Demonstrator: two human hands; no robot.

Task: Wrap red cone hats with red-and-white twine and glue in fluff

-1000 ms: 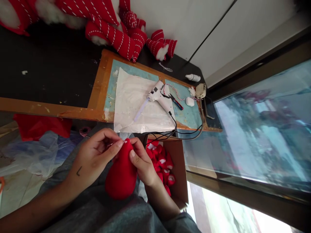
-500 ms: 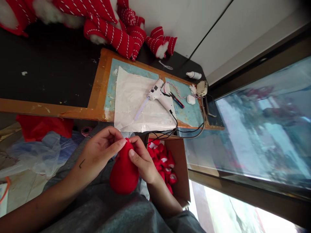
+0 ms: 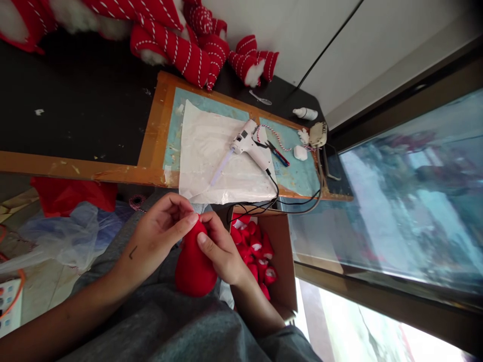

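A rounded, stuffed-looking red fabric piece (image 3: 195, 266) hangs over my lap, wide at the bottom and narrow at the top. The fingertips of my left hand (image 3: 160, 231) pinch its narrow tip. My right hand (image 3: 221, 249) grips the same piece just below, thumb pressed on its side and fingers behind it. Beyond my hands, a white glue gun (image 3: 249, 146) with a glue stick (image 3: 222, 167) sticking out of its rear lies on a white sheet (image 3: 204, 146). Red-handled pliers or snips (image 3: 279, 154) lie beside it.
Right of my lap, a cardboard box (image 3: 284, 261) holds several red fabric pieces (image 3: 256, 246). Red striped stuffed pieces (image 3: 184, 58) are heaped at the table's back. A white bottle (image 3: 305, 113) lies at the far right corner. Black cables (image 3: 277, 188) droop over the front edge.
The view has shifted slightly. Both hands keep their grip on the red fabric piece, which is turned a little, and the glue gun stays on the sheet.
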